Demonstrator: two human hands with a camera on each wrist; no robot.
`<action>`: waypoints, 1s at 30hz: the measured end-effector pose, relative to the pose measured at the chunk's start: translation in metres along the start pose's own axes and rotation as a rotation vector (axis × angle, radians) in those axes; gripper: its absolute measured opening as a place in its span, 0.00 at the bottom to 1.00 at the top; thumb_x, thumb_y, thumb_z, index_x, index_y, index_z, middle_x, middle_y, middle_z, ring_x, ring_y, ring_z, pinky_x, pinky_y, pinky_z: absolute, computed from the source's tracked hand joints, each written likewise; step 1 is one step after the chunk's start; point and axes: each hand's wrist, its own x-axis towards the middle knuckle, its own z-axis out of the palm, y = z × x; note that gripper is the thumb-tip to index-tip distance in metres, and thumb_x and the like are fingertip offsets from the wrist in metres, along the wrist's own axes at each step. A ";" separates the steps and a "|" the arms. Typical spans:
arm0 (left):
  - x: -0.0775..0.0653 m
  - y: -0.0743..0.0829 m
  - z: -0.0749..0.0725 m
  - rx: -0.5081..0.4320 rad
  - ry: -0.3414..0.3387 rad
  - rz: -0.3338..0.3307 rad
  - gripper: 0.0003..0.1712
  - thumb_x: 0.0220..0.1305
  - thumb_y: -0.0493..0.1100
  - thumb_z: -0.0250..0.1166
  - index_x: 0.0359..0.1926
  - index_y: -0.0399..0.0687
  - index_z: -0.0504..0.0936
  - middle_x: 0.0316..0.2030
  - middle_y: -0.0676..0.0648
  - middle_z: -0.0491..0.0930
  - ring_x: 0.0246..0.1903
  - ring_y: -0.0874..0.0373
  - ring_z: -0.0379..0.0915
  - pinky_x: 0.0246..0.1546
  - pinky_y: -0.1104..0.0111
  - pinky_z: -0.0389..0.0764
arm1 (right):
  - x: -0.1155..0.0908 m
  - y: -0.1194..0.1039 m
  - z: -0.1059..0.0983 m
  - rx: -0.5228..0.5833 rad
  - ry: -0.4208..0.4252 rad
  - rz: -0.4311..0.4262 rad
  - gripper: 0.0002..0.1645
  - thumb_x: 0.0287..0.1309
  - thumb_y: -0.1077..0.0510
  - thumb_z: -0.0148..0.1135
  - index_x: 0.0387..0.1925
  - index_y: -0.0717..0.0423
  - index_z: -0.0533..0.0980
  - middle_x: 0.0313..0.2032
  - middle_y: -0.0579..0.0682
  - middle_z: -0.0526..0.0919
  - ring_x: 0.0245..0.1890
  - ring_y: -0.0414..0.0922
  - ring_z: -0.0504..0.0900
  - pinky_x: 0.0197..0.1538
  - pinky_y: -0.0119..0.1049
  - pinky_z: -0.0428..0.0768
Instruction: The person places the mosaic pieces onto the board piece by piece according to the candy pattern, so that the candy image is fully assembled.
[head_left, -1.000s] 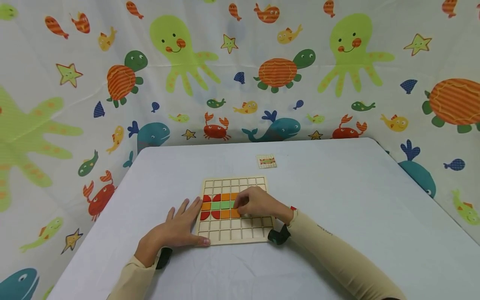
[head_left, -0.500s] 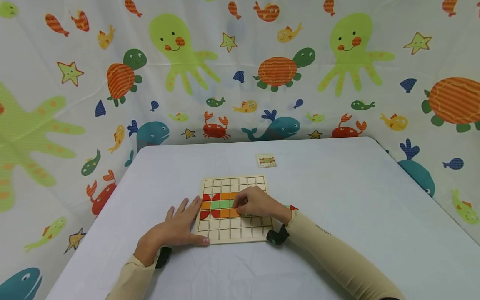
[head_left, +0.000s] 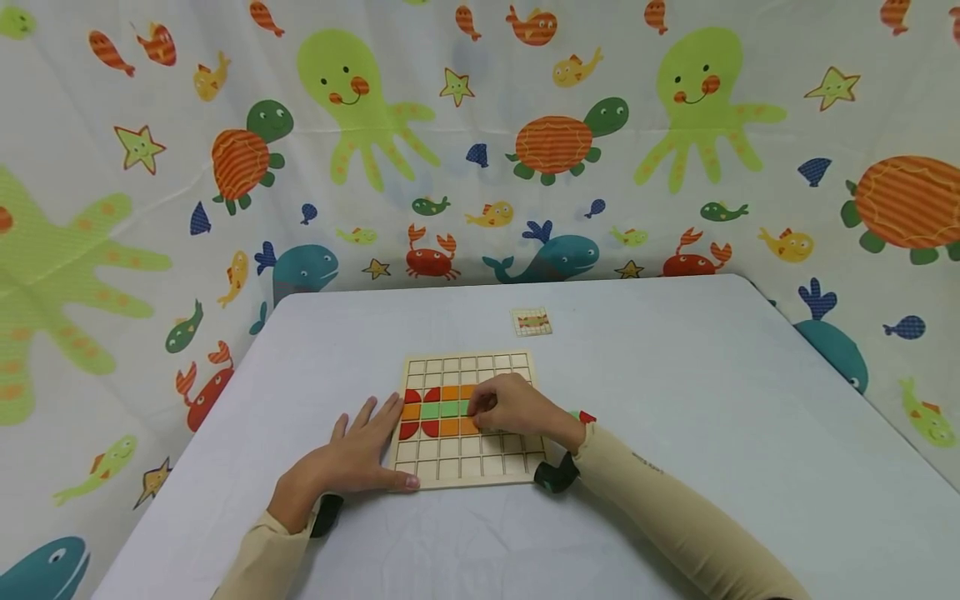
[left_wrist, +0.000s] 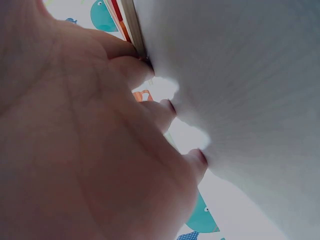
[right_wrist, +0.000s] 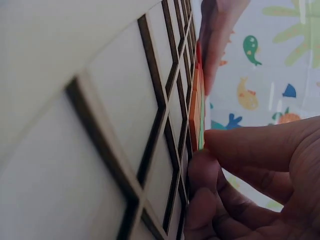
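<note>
A wooden grid board (head_left: 468, 471) lies on the white table. Red rounded pieces (head_left: 431, 428), orange tiles (head_left: 450, 427) and green tiles (head_left: 450, 409) fill part of its left and middle squares. My left hand (head_left: 358, 454) rests spread at the board's left edge, fingers straight, thumb near the lower left corner. Over the middle of the board, my right hand (head_left: 517, 407) has its fingers curled. Its thumb and fingertips pinch at the end of the green row, where a green tile (right_wrist: 202, 125) shows in the right wrist view. The fingers hide most of that tile.
A small pattern card (head_left: 532, 322) with a coloured design lies behind the board. Red and green pieces (head_left: 587, 417) show partly behind my right wrist. A curtain (head_left: 465, 117) printed with sea animals hangs past the table's far edge.
</note>
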 end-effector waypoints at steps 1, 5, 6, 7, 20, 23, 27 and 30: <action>0.000 0.000 0.000 0.003 -0.001 0.000 0.79 0.49 0.72 0.81 0.86 0.37 0.46 0.85 0.35 0.43 0.82 0.29 0.29 0.73 0.28 0.31 | -0.001 0.000 0.000 0.002 0.002 0.005 0.05 0.63 0.67 0.72 0.35 0.55 0.88 0.32 0.40 0.86 0.34 0.38 0.81 0.43 0.35 0.82; 0.001 -0.001 0.002 0.012 0.002 0.003 0.79 0.49 0.71 0.81 0.86 0.37 0.46 0.85 0.35 0.44 0.82 0.29 0.29 0.74 0.27 0.31 | -0.006 0.000 -0.003 0.016 0.002 0.010 0.03 0.65 0.65 0.71 0.37 0.56 0.88 0.33 0.40 0.86 0.36 0.41 0.81 0.44 0.36 0.81; 0.001 -0.001 0.002 0.015 0.003 0.002 0.79 0.49 0.72 0.81 0.86 0.37 0.46 0.85 0.34 0.44 0.82 0.29 0.29 0.73 0.27 0.31 | -0.007 0.001 -0.004 0.020 0.002 0.007 0.03 0.65 0.65 0.71 0.38 0.56 0.88 0.33 0.40 0.86 0.36 0.41 0.81 0.44 0.36 0.81; 0.001 -0.001 0.002 0.018 0.005 0.003 0.79 0.49 0.72 0.80 0.86 0.37 0.46 0.85 0.34 0.44 0.82 0.29 0.30 0.73 0.27 0.31 | -0.009 0.001 -0.005 0.022 0.001 0.005 0.03 0.66 0.64 0.71 0.38 0.56 0.88 0.33 0.40 0.86 0.36 0.41 0.81 0.44 0.36 0.81; -0.002 0.001 0.000 0.006 0.007 -0.006 0.79 0.49 0.70 0.81 0.86 0.36 0.46 0.84 0.33 0.44 0.82 0.28 0.28 0.73 0.27 0.29 | -0.030 -0.001 -0.026 0.155 -0.070 0.057 0.15 0.77 0.56 0.61 0.55 0.59 0.86 0.48 0.48 0.90 0.47 0.44 0.88 0.56 0.43 0.83; -0.001 0.001 0.001 0.008 0.006 -0.009 0.79 0.49 0.70 0.81 0.86 0.36 0.46 0.85 0.34 0.44 0.82 0.29 0.28 0.73 0.27 0.29 | -0.036 -0.001 -0.030 0.163 -0.064 0.080 0.18 0.78 0.54 0.61 0.58 0.58 0.85 0.52 0.48 0.89 0.49 0.44 0.87 0.59 0.45 0.82; 0.000 0.002 0.001 0.012 0.006 -0.008 0.79 0.49 0.70 0.81 0.86 0.36 0.46 0.84 0.33 0.44 0.82 0.29 0.29 0.73 0.27 0.30 | -0.046 0.001 -0.037 0.145 -0.042 0.104 0.20 0.79 0.51 0.61 0.62 0.57 0.84 0.56 0.48 0.88 0.53 0.45 0.85 0.59 0.46 0.82; 0.000 0.004 0.000 0.008 0.005 -0.004 0.79 0.50 0.69 0.81 0.85 0.36 0.46 0.84 0.33 0.44 0.81 0.28 0.28 0.73 0.27 0.30 | -0.053 0.004 -0.043 0.124 -0.026 0.112 0.21 0.78 0.51 0.62 0.62 0.57 0.83 0.57 0.48 0.87 0.56 0.45 0.84 0.61 0.47 0.82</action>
